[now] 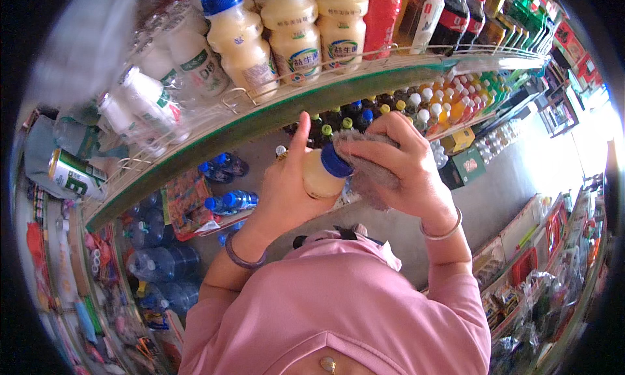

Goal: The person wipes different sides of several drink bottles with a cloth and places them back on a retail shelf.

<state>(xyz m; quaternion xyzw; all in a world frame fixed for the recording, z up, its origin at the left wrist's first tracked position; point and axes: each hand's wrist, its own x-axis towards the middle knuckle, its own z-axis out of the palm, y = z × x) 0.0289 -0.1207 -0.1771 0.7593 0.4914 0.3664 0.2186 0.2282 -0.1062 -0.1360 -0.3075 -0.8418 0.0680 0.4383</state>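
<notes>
My left hand (288, 187) is wrapped around a plastic bottle (320, 176) of pale yellow drink, its thumb raised. The bottle lies tilted, with its blue screw cap (336, 161) towards my right hand (410, 165). A crumpled grey cloth (373, 167) is gripped in that right hand and touches the cap. Above my hands, similar blue-capped bottles (294, 38) stand upright along the front of a wire-railed shelf (273, 101). The bottle's far side is hidden by my left palm.
Shrink-wrapped white bottles (146, 94) and a tilted green-and-white can (75, 172) sit at the shelf's left. Cola bottles (451, 18) stand to its right. Lower down are rows of capped drink bottles (429, 101) and large water jugs (163, 265). Stocked racks (532, 272) line the right.
</notes>
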